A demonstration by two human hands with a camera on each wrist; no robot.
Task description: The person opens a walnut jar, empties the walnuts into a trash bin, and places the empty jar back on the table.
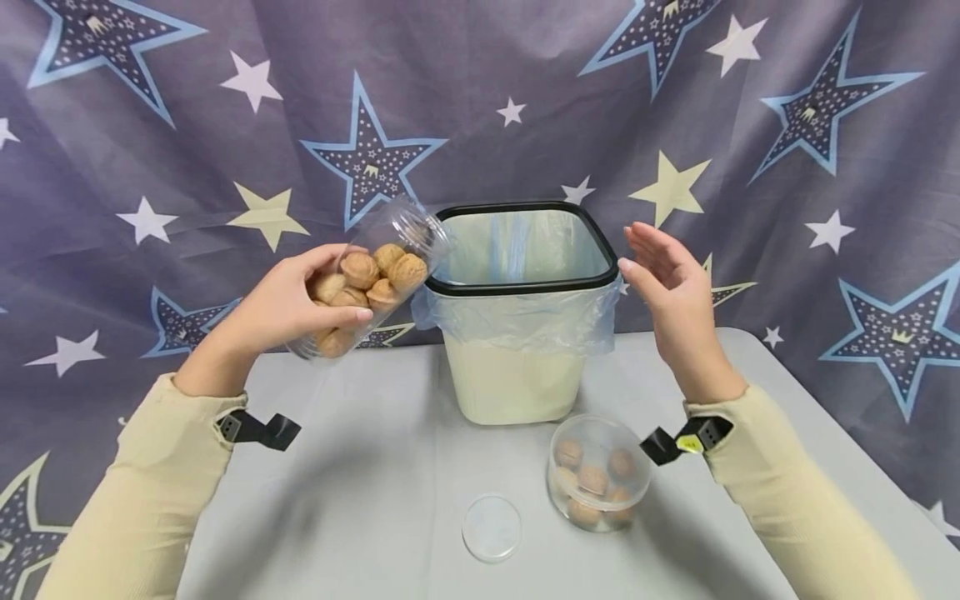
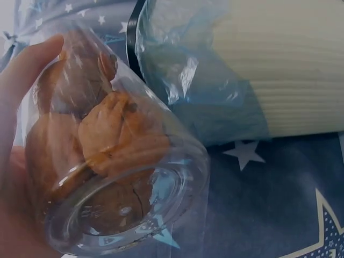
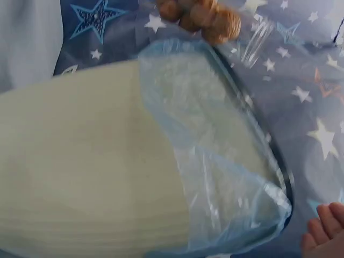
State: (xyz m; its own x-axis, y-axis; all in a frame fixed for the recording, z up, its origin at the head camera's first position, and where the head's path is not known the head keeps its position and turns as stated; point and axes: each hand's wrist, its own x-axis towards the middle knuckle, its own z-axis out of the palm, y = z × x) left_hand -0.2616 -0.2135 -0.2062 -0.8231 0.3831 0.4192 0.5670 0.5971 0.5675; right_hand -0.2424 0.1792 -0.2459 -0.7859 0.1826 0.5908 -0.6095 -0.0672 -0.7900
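Observation:
In the head view my left hand (image 1: 288, 296) grips a clear plastic jar (image 1: 390, 225) that holds several walnuts (image 1: 360, 271). The jar is tilted, its uncapped mouth up and right beside the bin's left rim. Close up in the left wrist view, the jar's round base (image 2: 129, 215) faces the camera with walnuts behind it. A cream bin (image 1: 517, 367) with a black rim and a bluish plastic liner (image 1: 525, 321) stands between my hands. My right hand (image 1: 671, 300) is raised just off the bin's right rim, fingers fairly straight, holding nothing.
A round clear container (image 1: 600, 492) with several walnuts stands on the grey table (image 1: 360, 500), in front of the bin and to the right. Left of it lies a clear round lid (image 1: 491, 527). A star-patterned curtain (image 1: 480, 100) hangs behind the table.

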